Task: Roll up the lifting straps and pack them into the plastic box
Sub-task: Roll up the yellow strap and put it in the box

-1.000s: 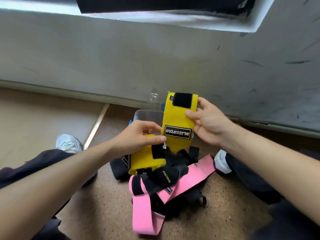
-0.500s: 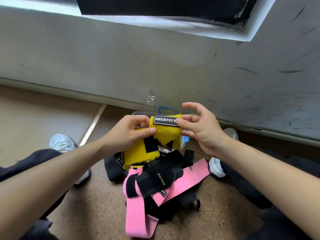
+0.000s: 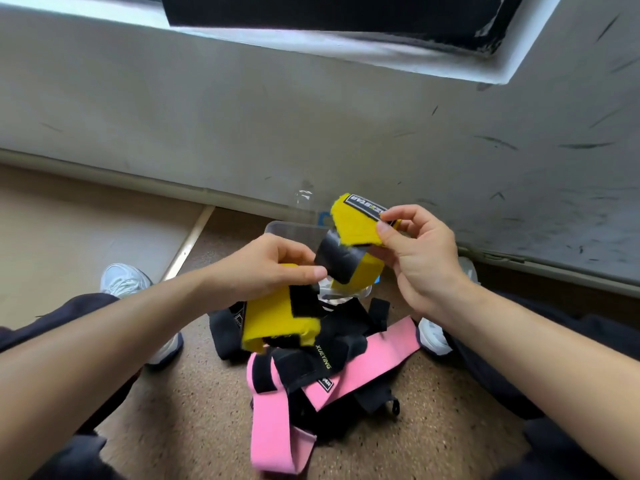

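The right hand (image 3: 419,258) is pinching the labelled end of the yellow strap (image 3: 353,230) between thumb and forefinger, right of frame centre; its grip is clamped on that end. The left hand (image 3: 273,268) is gripping the strap's lower yellow section beside the black fastener patch, just left of centre, with its fingers curled round it. The strap is curling over between the two hands, in front of the plastic box (image 3: 291,228), which is sitting on the floor (image 3: 433,427) at frame centre. The pink strap (image 3: 277,427) and black straps (image 3: 311,355) are lying in a loose pile below the hands, not yet rolled.

Recommended procedure: the right hand should be winding the labelled end inward while the left is feeding the length under steady tension, edges aligned. Slack risks a loose coil that unwinds in the box.
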